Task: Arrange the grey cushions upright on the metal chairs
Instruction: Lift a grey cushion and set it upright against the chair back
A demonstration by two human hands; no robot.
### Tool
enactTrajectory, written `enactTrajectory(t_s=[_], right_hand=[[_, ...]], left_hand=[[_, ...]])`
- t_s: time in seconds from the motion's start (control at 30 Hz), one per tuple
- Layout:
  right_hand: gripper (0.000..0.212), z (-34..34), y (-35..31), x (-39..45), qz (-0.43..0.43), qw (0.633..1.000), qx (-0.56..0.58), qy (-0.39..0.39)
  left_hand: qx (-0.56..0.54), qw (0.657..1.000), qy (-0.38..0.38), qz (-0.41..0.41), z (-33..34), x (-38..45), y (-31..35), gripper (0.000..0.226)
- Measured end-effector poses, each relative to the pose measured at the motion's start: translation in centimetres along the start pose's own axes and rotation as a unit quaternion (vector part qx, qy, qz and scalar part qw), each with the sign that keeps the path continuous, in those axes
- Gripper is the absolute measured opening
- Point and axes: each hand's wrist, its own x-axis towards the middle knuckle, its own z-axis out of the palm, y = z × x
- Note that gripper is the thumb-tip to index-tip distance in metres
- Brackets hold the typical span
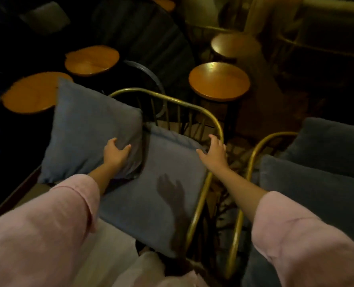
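A grey cushion stands tilted at the left of a brass-coloured metal chair, and my left hand grips its lower right corner. A second grey cushion lies flat on the chair's seat. My right hand hovers open over that flat cushion's far right corner, beside the chair's curved rail. To the right, another metal chair holds a flat grey cushion and one leaning behind it.
Several round wooden stool tops stand beyond the chairs: two at the left, one in the middle, one further back. A dark round table fills the back. A narrow floor gap separates the two chairs.
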Motion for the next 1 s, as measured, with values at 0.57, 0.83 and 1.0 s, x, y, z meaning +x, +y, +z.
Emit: enactTrajectory(t_s=[0.57, 0.83, 1.0], right_hand=[[0.084, 26.0, -13.2, 11.0, 0.233, 0.959, 0.015, -0.159], [0.111, 33.8, -12.5, 18.4, 0.294, 0.917, 0.247, -0.111], [0.116, 35.8, -13.5, 21.1, 0.288, 0.892, 0.324, -0.132]], left_hand=[[0.178, 0.974, 0.101, -0.099, -8.9, 23.8, -8.5, 0.128], [0.173, 0.973, 0.147, -0.050, -9.8, 29.4, -14.1, 0.127], [0.149, 0.977, 0.148, -0.025, -10.5, 30.8, -15.8, 0.116]])
